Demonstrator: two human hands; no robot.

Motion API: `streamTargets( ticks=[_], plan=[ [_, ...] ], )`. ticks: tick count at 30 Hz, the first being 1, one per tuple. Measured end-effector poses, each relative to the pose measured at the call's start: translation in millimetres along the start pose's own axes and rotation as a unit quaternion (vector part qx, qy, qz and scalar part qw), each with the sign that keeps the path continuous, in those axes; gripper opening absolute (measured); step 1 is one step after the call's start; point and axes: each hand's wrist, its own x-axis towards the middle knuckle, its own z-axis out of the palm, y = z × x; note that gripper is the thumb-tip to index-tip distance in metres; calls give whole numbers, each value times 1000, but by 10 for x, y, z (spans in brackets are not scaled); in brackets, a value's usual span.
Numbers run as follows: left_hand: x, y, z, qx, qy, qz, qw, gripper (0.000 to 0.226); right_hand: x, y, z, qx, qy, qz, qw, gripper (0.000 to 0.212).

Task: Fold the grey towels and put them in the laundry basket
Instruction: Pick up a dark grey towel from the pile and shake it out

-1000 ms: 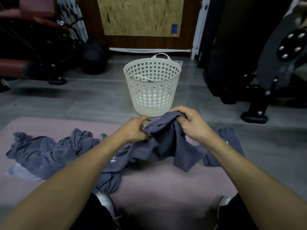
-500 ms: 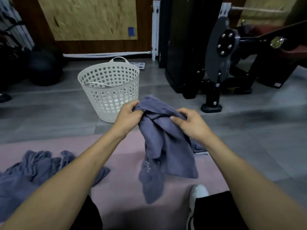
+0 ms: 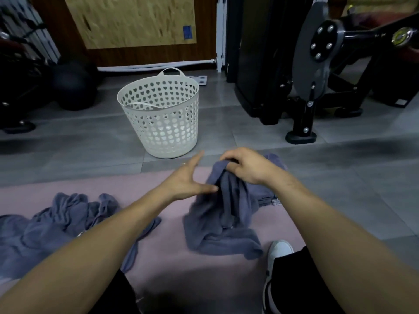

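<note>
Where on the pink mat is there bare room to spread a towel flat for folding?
Bare pink mat lies between the crumpled towel pile and the towel gripped by the right hand, under the open left hand. The mat's left side is crowded. Grey floor borders the right.

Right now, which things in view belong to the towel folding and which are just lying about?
Job: grey towel pinched by the right hand; open left hand; crumpled towel pile; white laundry basket.
Lying about: black ball; weight machine; pink mat.
</note>
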Motion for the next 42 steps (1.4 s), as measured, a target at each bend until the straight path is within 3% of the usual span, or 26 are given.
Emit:
streamTargets(
  ticks=[3, 5, 7, 9, 12, 15, 16, 19, 24, 27, 29, 33, 34, 38, 40, 42],
  plan=[
    [15, 145, 60, -72, 66, 63, 993, 23, 63, -32, 137, -17, -24, 5, 1000, 11],
    [26, 157, 2, -121, 103, 55, 986, 2, 83, -33, 162, 16, 20, 41, 999, 7],
    [7, 147, -116, -198, 121, 16, 973, 9, 81, -24, 190, 16, 28, 84, 996, 9],
    [-45, 165, -247, -269, 127, 7, 955, 13, 58, -11, 238, -7, -13, 130, 991, 10],
    [-81, 103, -399, -342, 148, -1, 928, 12, 34, -14, 316, -10, -106, 191, 976, 37],
    [-120, 67, -482, -397, 157, -14, 904, 11, 67, -107, 388, 0, -131, 206, 970, 60],
    [-136, 76, -496, -405, 151, -11, 902, 12, 94, -126, 417, -3, -125, 201, 972, 58],
    [-164, 87, -539, -425, 147, 2, 893, 16, 197, -154, 496, -23, -78, 174, 981, 19],
    [-202, -41, -616, -367, 187, -45, 910, 18, 295, -196, 372, -5, -16, 169, 985, 29],
    [-145, -328, -673, -67, 257, -106, 958, 12, 323, -183, 258, -20, 39, 157, 987, 12],
    [-171, -417, -668, 52, 214, -108, 969, 5, 327, -181, 239, -6, 65, 129, 989, 9],
    [-194, -238, -505, 28, 116, 14, 993, 62, 312, -350, 244, 46, 55, 24, 997, 3],
    [-184, -170, -456, 29, 110, 49, 992, 63, 309, -404, 247, 50, 55, 4, 997, 4],
    [-92, -63, -415, 19, 158, 108, 981, 3, 302, -489, 283, 120, 111, -3, 987, 5],
    [-76, -18, -456, -58, 188, 87, 977, 11, 283, -416, 309, 171, 94, 41, 980, 6],
    [-70, -6, -520, -192, 196, 37, 961, 18, 240, -334, 317, 151, 20, 88, 984, 10]
  ],
)
